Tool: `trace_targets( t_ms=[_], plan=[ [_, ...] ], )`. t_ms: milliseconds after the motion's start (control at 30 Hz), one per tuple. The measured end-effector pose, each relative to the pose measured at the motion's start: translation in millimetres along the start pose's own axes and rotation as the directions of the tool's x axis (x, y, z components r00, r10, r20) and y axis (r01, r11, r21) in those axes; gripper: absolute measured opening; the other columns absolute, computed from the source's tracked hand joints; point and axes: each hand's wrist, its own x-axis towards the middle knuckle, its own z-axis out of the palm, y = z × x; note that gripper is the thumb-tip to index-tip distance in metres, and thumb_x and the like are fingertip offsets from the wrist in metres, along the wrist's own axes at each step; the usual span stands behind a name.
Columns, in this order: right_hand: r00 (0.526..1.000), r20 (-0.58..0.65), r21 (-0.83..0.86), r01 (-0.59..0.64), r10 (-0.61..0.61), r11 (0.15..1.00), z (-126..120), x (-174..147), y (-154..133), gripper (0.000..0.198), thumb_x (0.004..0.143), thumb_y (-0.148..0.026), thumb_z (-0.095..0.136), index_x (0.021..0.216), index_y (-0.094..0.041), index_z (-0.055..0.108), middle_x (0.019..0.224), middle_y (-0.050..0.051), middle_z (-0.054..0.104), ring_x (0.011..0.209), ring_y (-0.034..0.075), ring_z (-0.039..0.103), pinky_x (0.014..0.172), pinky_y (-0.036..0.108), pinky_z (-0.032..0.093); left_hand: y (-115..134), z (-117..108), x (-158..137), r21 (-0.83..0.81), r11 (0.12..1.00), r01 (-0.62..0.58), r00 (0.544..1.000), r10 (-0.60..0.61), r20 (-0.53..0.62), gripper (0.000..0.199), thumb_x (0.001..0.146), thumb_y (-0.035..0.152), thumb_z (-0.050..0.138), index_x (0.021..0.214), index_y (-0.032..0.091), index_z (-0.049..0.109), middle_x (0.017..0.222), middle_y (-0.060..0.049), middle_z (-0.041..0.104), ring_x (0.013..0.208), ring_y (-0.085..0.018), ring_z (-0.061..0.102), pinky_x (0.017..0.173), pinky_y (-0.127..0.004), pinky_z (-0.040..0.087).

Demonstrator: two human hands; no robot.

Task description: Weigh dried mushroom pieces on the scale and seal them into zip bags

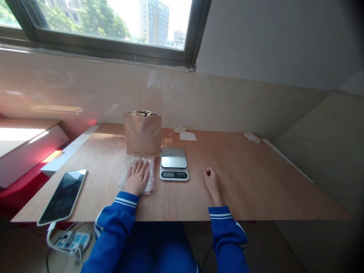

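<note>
My left hand (pixel 137 178) lies flat, fingers spread, on a stack of clear plastic zip bags (pixel 150 181) with reddish edges. Just behind the bags stands an upright brown paper bag (pixel 143 133), its top open and something crumpled showing at the mouth. A small white digital scale (pixel 174 163) with a silver plate sits between my hands; its display faces me and nothing rests on the plate. To the right of the scale, my right hand (pixel 212 182) rests on the table in a loose fist, with a dark gap inside the curled fingers and nothing visible in it.
A smartphone (pixel 63 197) lies at the table's left edge, its white cable running down to a power strip (pixel 74 241) below. Near the wall are a white paper piece (pixel 188 136) and crumpled scraps (pixel 251 138). The wooden table (pixel 264 182) meets a tiled wall under a window.
</note>
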Motion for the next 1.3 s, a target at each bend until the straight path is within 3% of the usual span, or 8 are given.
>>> trace_targets(
  t_ms=[200, 300, 400, 500, 600, 667, 867, 1300],
  plan=[
    [0.998, -0.007, 0.000, 0.068, -0.068, 0.998, 1, 1, 4, 0.039, 0.088, -0.048, 0.038, 0.060, -0.023, 0.029, 0.051, -0.005, 0.038, 0.049, 0.011, 0.033, 0.050, 0.025, 0.022, -1, -14, 7, -0.037, 0.999, 0.007, 0.995, -0.004, 0.096, 0.049, 0.097, 0.035, 0.034, 0.144, 0.024, 0.042, 0.154, -0.007, 0.035, 0.144, -0.028, 0.026, 0.116, -0.052, 0.019],
    [0.997, -0.018, 0.005, 0.072, -0.072, 0.997, 1, 0, 5, 0.038, 0.089, -0.046, 0.038, 0.061, -0.023, 0.027, 0.051, -0.006, 0.034, 0.049, 0.010, 0.031, 0.049, 0.025, 0.020, 8, -45, 12, -0.112, 0.993, 0.022, 0.994, -0.010, 0.110, 0.042, 0.094, 0.036, 0.040, 0.129, 0.020, 0.057, 0.135, -0.013, 0.057, 0.129, -0.031, 0.050, 0.107, -0.052, 0.034],
    [0.997, -0.033, 0.009, 0.074, -0.074, 0.997, 1, 0, 4, 0.037, 0.089, -0.046, 0.038, 0.062, -0.024, 0.025, 0.051, -0.006, 0.030, 0.050, 0.010, 0.029, 0.049, 0.026, 0.020, 30, -91, 20, -0.344, 0.938, -0.054, 0.989, 0.003, -0.149, 0.035, 0.096, 0.037, 0.036, 0.113, 0.022, 0.062, 0.107, -0.008, 0.070, 0.098, -0.024, 0.066, 0.087, -0.038, 0.049],
    [0.996, -0.025, 0.021, 0.081, -0.080, 0.997, 2, 1, 4, 0.037, 0.089, -0.047, 0.038, 0.062, -0.024, 0.026, 0.051, -0.006, 0.032, 0.051, 0.011, 0.030, 0.050, 0.026, 0.020, 53, -132, 42, -0.393, 0.889, -0.234, 0.840, -0.019, -0.542, 0.030, 0.093, 0.031, 0.039, 0.113, 0.021, 0.060, 0.109, -0.009, 0.064, 0.096, -0.022, 0.062, 0.088, -0.036, 0.049],
    [0.996, -0.021, 0.017, 0.086, -0.085, 0.996, 2, 1, 4, 0.038, 0.088, -0.048, 0.038, 0.061, -0.024, 0.028, 0.051, -0.005, 0.033, 0.052, 0.011, 0.031, 0.050, 0.026, 0.021, 65, -156, 82, -0.326, 0.903, -0.278, 0.715, -0.032, -0.698, 0.031, 0.092, 0.024, 0.039, 0.114, 0.018, 0.060, 0.111, -0.012, 0.060, 0.105, -0.024, 0.057, 0.095, -0.039, 0.044],
    [0.996, -0.028, 0.019, 0.087, -0.086, 0.996, 2, 1, 3, 0.039, 0.088, -0.049, 0.038, 0.061, -0.023, 0.028, 0.051, -0.005, 0.034, 0.052, 0.011, 0.031, 0.050, 0.025, 0.021, 67, -162, 112, -0.262, 0.937, -0.230, 0.730, -0.012, -0.683, 0.032, 0.090, 0.023, 0.042, 0.114, 0.016, 0.060, 0.113, -0.014, 0.059, 0.108, -0.027, 0.055, 0.098, -0.041, 0.041],
    [0.994, -0.044, 0.033, 0.099, -0.097, 0.995, 2, 2, 3, 0.041, 0.088, -0.051, 0.037, 0.059, -0.024, 0.030, 0.049, -0.005, 0.036, 0.052, 0.012, 0.032, 0.051, 0.025, 0.023, 66, -162, 161, -0.003, 1.000, -0.009, 0.891, 0.006, -0.454, 0.041, 0.092, 0.031, 0.035, 0.114, 0.007, 0.060, 0.118, -0.024, 0.059, 0.115, -0.037, 0.050, 0.096, -0.048, 0.037],
    [0.996, -0.010, 0.014, 0.084, -0.084, 0.996, 2, 2, 4, 0.041, 0.087, -0.051, 0.038, 0.058, -0.024, 0.030, 0.050, -0.004, 0.038, 0.052, 0.012, 0.033, 0.050, 0.026, 0.024, 61, -173, 156, 0.103, 0.994, -0.023, 0.941, 0.057, -0.334, 0.047, 0.093, 0.049, 0.035, 0.105, 0.016, 0.067, 0.114, -0.017, 0.064, 0.109, -0.035, 0.057, 0.097, -0.047, 0.031]
  ],
)
